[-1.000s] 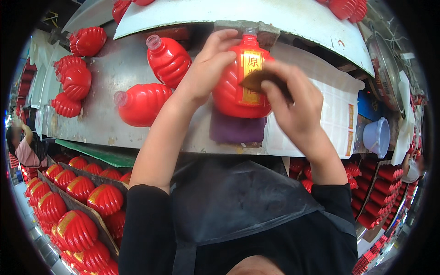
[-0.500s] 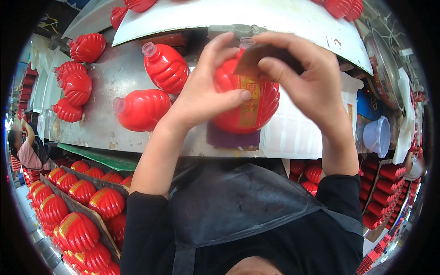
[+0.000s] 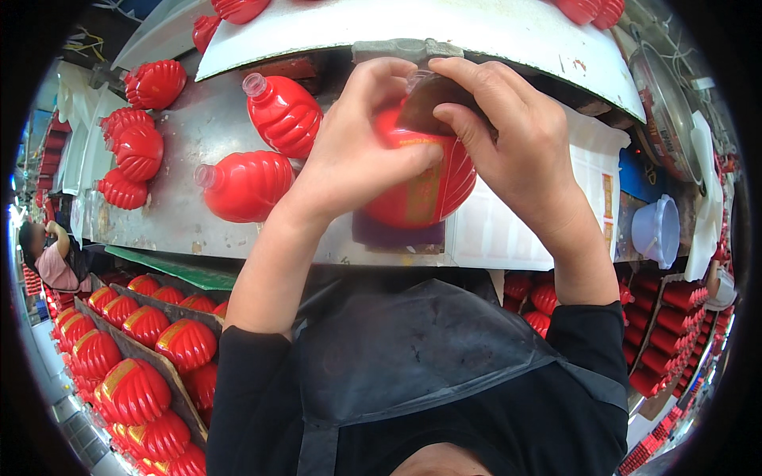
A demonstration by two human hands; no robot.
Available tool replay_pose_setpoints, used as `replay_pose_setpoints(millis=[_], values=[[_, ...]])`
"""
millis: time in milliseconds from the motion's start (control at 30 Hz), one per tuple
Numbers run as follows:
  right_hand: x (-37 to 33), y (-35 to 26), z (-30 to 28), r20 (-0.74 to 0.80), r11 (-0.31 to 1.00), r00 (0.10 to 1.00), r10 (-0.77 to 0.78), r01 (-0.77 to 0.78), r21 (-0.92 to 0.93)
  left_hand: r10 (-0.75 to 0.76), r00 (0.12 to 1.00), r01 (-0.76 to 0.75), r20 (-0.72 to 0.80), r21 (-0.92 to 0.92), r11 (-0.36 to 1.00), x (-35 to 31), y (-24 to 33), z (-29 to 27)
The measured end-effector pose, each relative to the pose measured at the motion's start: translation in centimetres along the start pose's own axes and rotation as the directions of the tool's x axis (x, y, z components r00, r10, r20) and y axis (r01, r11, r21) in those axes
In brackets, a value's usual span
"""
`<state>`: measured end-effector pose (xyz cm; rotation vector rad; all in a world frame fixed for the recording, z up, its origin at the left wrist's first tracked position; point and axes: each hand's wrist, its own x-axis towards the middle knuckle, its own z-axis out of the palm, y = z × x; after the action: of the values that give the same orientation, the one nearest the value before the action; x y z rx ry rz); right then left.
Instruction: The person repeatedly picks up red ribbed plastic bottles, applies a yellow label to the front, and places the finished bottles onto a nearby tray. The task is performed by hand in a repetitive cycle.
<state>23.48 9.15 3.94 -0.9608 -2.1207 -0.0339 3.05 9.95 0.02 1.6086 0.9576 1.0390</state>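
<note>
Since the frame of a second ago, the dark brown flat piece has been shifted from the middle of the gold-and-red label to the far shoulder of the red bottle, and the thumb of the left hand has been laid across the label.

Nearest, a dark apron is seen. Beyond it, at the near edge of the metal table, a purple cloth is partly covered by the bottle's near end. To the right of the cloth a white sheet is spread.

The bottle is laid between the two hands, its long axis running near to far and its neck pointed away; the label is set along that same line. The bottle's left side is cupped by the left hand, fingers bent beside the neck; whether it is firmly gripped or only steadied cannot be told. From the right, the brown piece is pinched between thumb and fingers of the right hand. Since the piece is held by the neck, the near part of the label is judged to be reached by a pull toward the body.

Farther left, two more bottles are placed. Beyond the neck, a grey block and a white board are seen.
</note>
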Motion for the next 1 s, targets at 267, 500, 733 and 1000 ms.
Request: replay_pose_setpoints(millis=[267, 500, 733, 1000], values=[[-2.6, 2.0, 0.4, -0.114, 0.987, 0.993, -0.002, 0.020, 0.159, -0.088, 0.996, 0.091, 0.027, -0.152, 0.984, 1.5, -0.2, -0.4], [-8.7, -2.7, 2.9, -0.018, 0.901, 0.914, -0.406, 0.403, 0.158, -0.246, 0.967, 0.186, -0.071, -0.464, 0.866, 2.4, -1.4, -1.5], [-7.9, -1.0, 4.3, -0.257, 0.959, 0.966, 0.033, 0.041, 0.279, -0.273, 0.928, 0.089, -0.254, -0.558, 0.825, 0.6, -1.1, -1.1], [-3.6, -2.9, 3.1, -0.160, 0.901, 0.962, 0.223, -0.140, 0.412, -0.165, 0.883, -0.065, -0.440, -0.462, 0.884, -3.3, 1.8, 0.4]])
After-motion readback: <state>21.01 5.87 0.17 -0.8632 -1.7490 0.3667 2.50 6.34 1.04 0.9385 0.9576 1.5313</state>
